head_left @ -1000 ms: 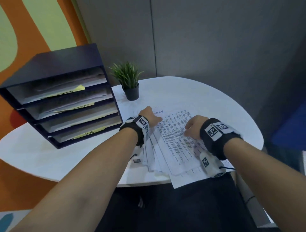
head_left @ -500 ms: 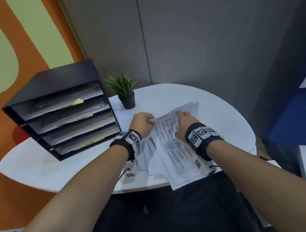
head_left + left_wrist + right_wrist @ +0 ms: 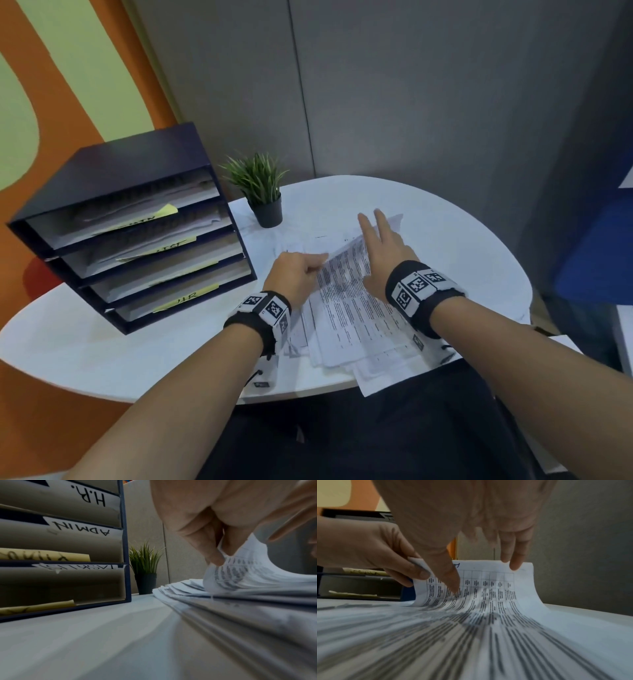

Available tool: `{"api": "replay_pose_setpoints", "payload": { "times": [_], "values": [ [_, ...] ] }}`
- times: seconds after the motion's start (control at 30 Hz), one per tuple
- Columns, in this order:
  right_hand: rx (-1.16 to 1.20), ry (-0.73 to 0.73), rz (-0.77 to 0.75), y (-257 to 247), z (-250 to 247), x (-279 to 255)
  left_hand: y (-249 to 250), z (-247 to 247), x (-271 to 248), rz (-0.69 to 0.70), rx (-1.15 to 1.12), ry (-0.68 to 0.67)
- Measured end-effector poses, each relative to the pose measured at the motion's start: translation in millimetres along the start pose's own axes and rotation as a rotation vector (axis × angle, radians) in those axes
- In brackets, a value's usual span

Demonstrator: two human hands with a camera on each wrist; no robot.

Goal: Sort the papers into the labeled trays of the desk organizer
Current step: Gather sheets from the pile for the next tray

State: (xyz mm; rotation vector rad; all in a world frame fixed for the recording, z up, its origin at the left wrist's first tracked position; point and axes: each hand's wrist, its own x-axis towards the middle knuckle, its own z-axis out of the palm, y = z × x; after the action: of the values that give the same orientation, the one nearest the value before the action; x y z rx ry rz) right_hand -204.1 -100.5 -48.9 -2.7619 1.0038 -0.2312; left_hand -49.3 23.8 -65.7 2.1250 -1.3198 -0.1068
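Note:
A fanned pile of printed papers [image 3: 346, 329] lies on the white round table [image 3: 455, 260] in front of me. My left hand [image 3: 320, 267] pinches the far left corner of the top sheet [image 3: 346, 284] between thumb and fingers [image 3: 216, 557], and that corner curls upward. My right hand [image 3: 376, 240] lies with straight fingers [image 3: 513, 562] on the sheet's raised far edge [image 3: 496, 566], its thumb against the printed table. The dark blue organizer [image 3: 137, 164] stands at the left with four trays and yellow labels; "H.R." [image 3: 91, 497] and "ADMIN" [image 3: 80, 528] are readable.
A small potted plant [image 3: 262, 192] stands behind the papers, right of the organizer. Grey partition walls close the back. The pile's near sheets hang over the table's front edge [image 3: 373, 387]. Bare tabletop [image 3: 137, 342] lies left of the pile, in front of the organizer.
Both hands slid from the middle of the pile to its far edge. My left hand took the top sheet's corner, my right fingers straightened, and the sheet's far end lifted.

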Motion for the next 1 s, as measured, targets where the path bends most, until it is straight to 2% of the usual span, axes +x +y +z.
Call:
{"api": "replay_pose_setpoints", "payload": {
  "times": [0.17,0.3,0.4,0.47,0.53,0.6,0.63,0.7,0.73,0.8,0.87,0.93,1.0],
  "values": [
    [-0.217,-0.155,-0.137,-0.8,3.0,4.5,1.6,0.7,-2.9,-0.023,-0.02,-0.141],
    [-0.3,-0.088,-0.168,-0.7,5.6,6.1,3.7,-1.9,-2.3,-0.025,-0.066,-0.244],
    [-0.318,-0.073,-0.152,0.9,6.2,6.9,4.3,-2.4,-0.3,-0.091,-0.166,-0.262],
    [-0.336,-0.086,-0.131,3.1,5.9,7.3,7.3,-3.8,1.6,-0.14,-0.245,-0.334],
    [-0.356,-0.1,-0.122,5.8,4.7,7.7,12.3,-5.3,3.6,-0.253,-0.429,-0.395],
    [-0.378,-0.101,-0.13,7.8,4.0,8.0,14.2,-6.3,9.0,-0.327,-0.565,-0.338],
    [-0.388,-0.099,-0.136,8.2,4.3,7.8,14.4,-7.0,12.1,-0.339,-0.552,-0.266],
    [-0.395,-0.095,-0.151,7.5,5.5,7.6,8.2,-6.5,20.0,-0.322,-0.323,-0.135],
    [-0.394,-0.095,-0.159,6.9,5.9,7.4,5.2,-5.2,24.2,-0.317,-0.173,-0.132],
    [-0.391,-0.093,-0.17,6.2,5.1,6.5,2.1,1.1,30.4,-0.335,-0.018,-0.231],
    [-0.383,-0.094,-0.172,6.4,3.2,5.2,3.7,7.8,34.4,-0.37,-0.012,-0.284],
    [-0.374,-0.099,-0.168,7.2,1.3,4.7,5.1,13.4,37.0,-0.373,-0.044,-0.234],
    [-0.359,-0.104,-0.157,8.0,0.4,3.9,5.8,16.6,37.8,-0.293,-0.058,-0.152]
  ]
}}
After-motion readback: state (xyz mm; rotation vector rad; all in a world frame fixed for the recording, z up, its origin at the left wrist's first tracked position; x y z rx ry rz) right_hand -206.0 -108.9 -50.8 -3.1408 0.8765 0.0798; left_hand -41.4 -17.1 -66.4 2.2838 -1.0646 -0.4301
